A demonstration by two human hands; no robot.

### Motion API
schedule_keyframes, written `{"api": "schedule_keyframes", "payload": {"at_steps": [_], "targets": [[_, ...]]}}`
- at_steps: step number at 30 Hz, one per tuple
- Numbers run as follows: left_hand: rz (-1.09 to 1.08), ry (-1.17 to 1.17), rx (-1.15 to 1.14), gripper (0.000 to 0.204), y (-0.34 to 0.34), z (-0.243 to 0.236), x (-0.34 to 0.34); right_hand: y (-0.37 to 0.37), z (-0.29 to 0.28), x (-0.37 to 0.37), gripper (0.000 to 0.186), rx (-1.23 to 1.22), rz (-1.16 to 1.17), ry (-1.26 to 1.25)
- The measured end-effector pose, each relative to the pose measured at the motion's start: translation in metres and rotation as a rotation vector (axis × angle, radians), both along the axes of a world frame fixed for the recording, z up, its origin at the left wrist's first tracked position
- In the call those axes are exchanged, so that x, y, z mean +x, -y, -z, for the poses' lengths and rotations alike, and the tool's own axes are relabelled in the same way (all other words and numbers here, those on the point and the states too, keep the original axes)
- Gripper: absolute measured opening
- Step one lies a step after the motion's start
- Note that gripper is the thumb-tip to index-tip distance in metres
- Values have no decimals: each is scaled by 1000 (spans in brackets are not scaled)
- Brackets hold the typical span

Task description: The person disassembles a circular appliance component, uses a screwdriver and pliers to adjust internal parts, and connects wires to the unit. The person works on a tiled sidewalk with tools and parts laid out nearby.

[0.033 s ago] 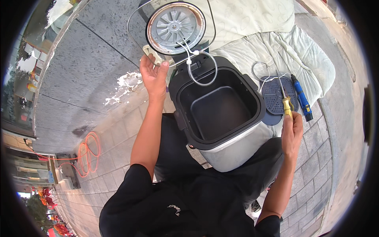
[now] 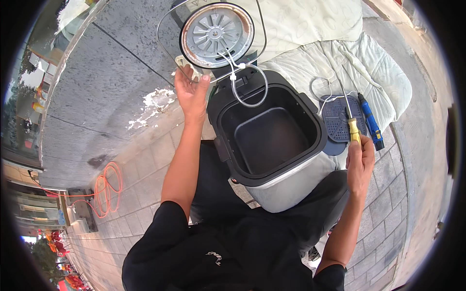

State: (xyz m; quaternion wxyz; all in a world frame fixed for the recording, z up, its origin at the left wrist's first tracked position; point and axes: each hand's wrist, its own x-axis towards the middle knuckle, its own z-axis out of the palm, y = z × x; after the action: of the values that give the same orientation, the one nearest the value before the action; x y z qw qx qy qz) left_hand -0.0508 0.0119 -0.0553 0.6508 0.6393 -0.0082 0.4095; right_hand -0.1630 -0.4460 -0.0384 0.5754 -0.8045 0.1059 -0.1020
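Observation:
A black and silver appliance tub (image 2: 272,140) rests open and empty on my lap. Its round metal lid with fan blades (image 2: 216,34) stands tipped back behind it, joined by a clear tube (image 2: 247,92). My left hand (image 2: 191,94) is raised with fingers spread, its fingertips against a cream part at the lid's lower left rim. My right hand (image 2: 360,162) grips the yellow handle of a screwdriver (image 2: 350,121), shaft pointing away from me, just right of the tub.
A blue perforated plate (image 2: 340,123) and a blue-handled tool (image 2: 371,121) lie on a pale cushion (image 2: 349,53) to the right. Grey paving stones (image 2: 141,165) lie below. An orange cable coil (image 2: 104,189) sits at the left.

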Motion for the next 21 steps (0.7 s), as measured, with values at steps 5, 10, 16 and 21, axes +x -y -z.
{"api": "schedule_keyframes", "payload": {"at_steps": [5, 10, 16, 21], "targets": [[264, 20, -123, 90, 11, -8, 20, -80, -69, 20, 31, 46, -328, 58], [364, 91, -177, 85, 12, -21, 29, -147, -74, 64, 35, 89, -487, -27], [353, 67, -238, 87, -5, -28, 33, -185, -77, 99, 44, 98, -538, -122], [380, 99, -209, 92, -8, -28, 38, -192, -76, 106, 44, 94, -524, -114]]}}
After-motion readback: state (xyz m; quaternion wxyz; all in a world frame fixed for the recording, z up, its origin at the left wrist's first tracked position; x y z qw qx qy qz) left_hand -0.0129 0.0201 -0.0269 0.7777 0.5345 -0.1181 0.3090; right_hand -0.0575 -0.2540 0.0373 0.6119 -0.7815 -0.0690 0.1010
